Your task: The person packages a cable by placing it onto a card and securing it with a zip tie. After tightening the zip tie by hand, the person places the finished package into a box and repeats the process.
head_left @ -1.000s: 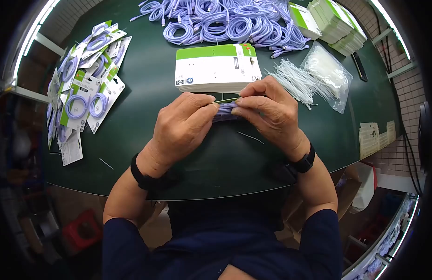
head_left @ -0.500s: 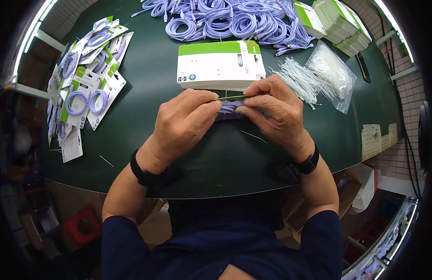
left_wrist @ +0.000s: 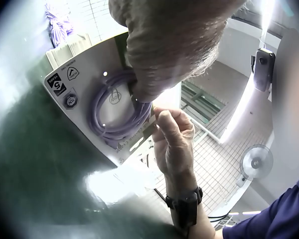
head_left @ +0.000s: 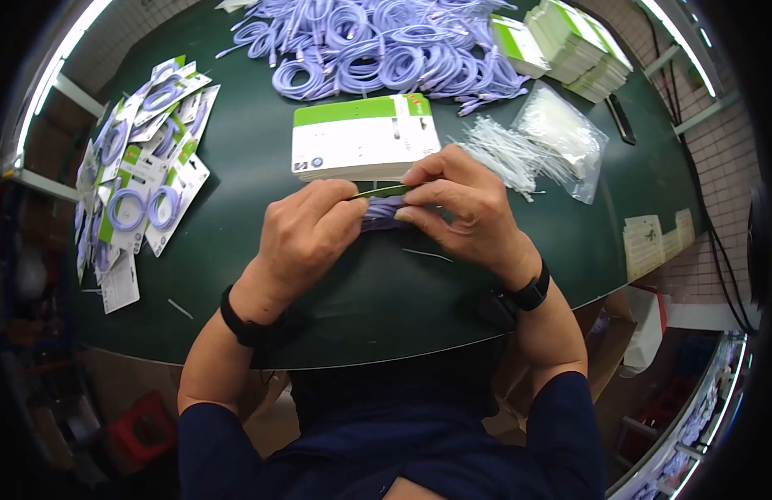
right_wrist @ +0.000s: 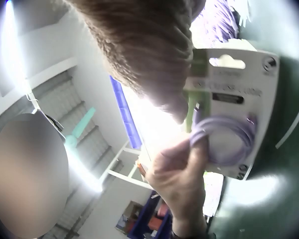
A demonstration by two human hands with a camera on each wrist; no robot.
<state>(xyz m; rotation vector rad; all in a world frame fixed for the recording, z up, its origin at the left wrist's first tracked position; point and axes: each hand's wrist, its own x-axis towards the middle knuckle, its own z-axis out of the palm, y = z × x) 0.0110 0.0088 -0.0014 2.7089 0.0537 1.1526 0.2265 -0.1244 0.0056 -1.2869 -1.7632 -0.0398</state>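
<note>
Both hands hold one white and green packaging card [head_left: 384, 192] edge-on above the green table [head_left: 377, 283], with a coiled lilac cable [head_left: 384, 213] against it. My left hand [head_left: 307, 233] pinches the card's left end and the coil. My right hand [head_left: 457, 204] pinches the right end. In the left wrist view the cable coil [left_wrist: 117, 112] lies on the card [left_wrist: 84, 84] under my fingers. In the right wrist view the card [right_wrist: 239, 84] carries the coil [right_wrist: 226, 139], with the left hand [right_wrist: 182, 174] gripping its edge.
A stack of blank cards [head_left: 365, 137] lies just beyond the hands. Loose lilac cables [head_left: 377, 50] are heaped at the back. Finished packs [head_left: 140, 175] spread at the left. White cable ties [head_left: 507, 150] and their bag [head_left: 565, 137] lie right, more card stacks [head_left: 569, 42] behind.
The hands and the card have stayed together; the view shifted down and left slightly. The grip looks the same.
</note>
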